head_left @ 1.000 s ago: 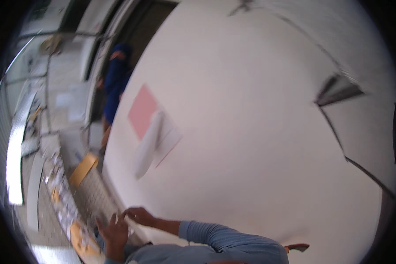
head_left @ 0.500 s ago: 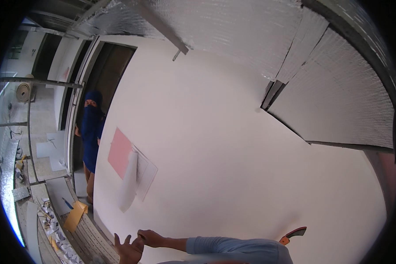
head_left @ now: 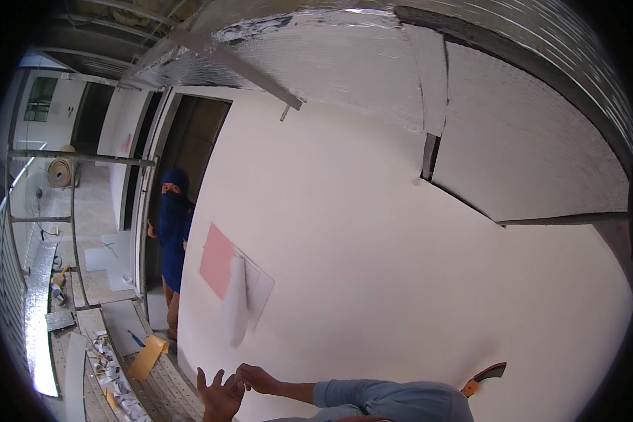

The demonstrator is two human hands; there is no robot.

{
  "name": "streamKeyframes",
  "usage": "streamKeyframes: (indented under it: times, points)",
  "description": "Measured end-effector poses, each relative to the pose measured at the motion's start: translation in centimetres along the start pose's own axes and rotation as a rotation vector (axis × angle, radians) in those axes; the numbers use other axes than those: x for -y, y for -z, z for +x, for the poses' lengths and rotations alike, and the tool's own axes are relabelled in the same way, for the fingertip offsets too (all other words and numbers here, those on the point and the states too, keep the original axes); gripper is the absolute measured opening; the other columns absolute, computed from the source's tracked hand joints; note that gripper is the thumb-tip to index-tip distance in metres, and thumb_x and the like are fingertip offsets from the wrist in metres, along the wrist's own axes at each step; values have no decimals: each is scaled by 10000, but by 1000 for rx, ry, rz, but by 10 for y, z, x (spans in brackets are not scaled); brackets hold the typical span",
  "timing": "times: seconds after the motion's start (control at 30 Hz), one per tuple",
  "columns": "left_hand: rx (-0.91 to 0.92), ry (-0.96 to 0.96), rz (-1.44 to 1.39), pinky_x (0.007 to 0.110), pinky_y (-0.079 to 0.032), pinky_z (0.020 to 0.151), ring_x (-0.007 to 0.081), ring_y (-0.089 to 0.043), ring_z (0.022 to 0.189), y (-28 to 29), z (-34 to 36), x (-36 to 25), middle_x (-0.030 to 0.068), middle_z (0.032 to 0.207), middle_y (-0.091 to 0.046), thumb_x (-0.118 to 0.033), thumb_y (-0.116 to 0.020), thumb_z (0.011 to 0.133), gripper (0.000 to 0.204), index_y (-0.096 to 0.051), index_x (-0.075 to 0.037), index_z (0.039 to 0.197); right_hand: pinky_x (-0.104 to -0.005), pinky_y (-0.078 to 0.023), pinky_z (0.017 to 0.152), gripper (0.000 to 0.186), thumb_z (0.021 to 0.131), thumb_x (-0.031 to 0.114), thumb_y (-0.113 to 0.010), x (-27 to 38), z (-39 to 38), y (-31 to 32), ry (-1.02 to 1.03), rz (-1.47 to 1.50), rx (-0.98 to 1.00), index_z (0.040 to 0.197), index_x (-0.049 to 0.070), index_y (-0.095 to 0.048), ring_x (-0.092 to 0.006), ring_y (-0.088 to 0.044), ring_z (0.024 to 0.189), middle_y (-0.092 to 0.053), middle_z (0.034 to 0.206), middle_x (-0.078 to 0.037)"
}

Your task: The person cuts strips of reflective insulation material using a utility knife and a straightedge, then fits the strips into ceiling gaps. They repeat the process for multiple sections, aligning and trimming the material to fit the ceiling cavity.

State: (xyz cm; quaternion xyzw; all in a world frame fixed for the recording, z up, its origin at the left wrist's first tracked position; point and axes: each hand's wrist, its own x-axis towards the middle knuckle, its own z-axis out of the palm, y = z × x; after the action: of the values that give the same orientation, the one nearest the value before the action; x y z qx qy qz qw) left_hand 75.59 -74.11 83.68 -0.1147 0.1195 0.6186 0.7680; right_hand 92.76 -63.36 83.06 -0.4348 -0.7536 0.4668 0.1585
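Note:
My left hand (head_left: 221, 395) is raised at the lower edge, its fingers spread apart. Beside it, my right hand (head_left: 258, 379) is closed, with thumb and fingertips pinched together against the left hand's fingers. Whatever lies in that pinch, if anything, is too small to make out. The right arm wears a blue sleeve (head_left: 380, 399). Both hands are in front of a large white wall (head_left: 344, 246). On that wall, above and left of the hands, hangs a pink sheet (head_left: 219, 260) with curled white pages (head_left: 238, 302) next to it.
A tool with an orange-and-black handle (head_left: 480, 378) shows past my right upper arm. A person in dark blue (head_left: 174, 239) stands in the doorway at left. Scaffold rails (head_left: 77, 157), planks with scraps (head_left: 116, 380) and a yellow envelope (head_left: 148, 359) lie left. Foil-covered ducting (head_left: 534, 133) hangs overhead.
The view has shifted, so the whole scene sits lower and farther right. My hands stay together at the lower edge, the right one still pinching beside the left one's spread fingers.

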Motion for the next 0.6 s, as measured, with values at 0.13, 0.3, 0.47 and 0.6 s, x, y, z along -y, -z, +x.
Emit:
streamKeyframes:
  times: [0.13, 0.3, 0.47, 0.6]
  points:
    - [86, 12, -11, 429, -514, 959, 314, -524, 1251, -6, 1, 6, 222, 1575, -346, -732, -508, 903, 1030, -184, -77, 1630, -382, -528, 722, 173, 1021, 163, -560, -12, 4, -1, 97, -170, -89, 1087, 7, -597, -233, -667, 800, -684, 899, -106]
    - [171, -57, 22, 544, -486, 984, 377, -510, 1257, -27, -2, 14, 146, 1492, -399, -669, -548, 930, 959, -219, -63, 1597, -436, -525, 765, 251, 1030, 275, -565, 15, 26, 11, 148, -425, -112, 1028, 27, -608, -341, -667, 832, -676, 910, -156]
    - [240, -215, 324, 556, -493, 946, 477, -560, 1206, -52, -8, 15, 152, 1552, -397, -652, -510, 974, 841, -272, -128, 1587, -324, -502, 772, 327, 1095, 358, -495, 212, 52, 124, 680, 164, -334, 984, 63, -582, -130, -608, 792, -617, 865, -18]
    - [206, -150, 410, 559, -491, 960, 486, -555, 1219, -44, -1, 17, 179, 1586, -367, -612, -466, 1010, 815, -256, -78, 1590, -276, -472, 672, 301, 1081, 297, -539, 393, -33, 223, 1169, 258, -482, 1056, 12, -632, -120, -632, 718, -675, 845, -60]
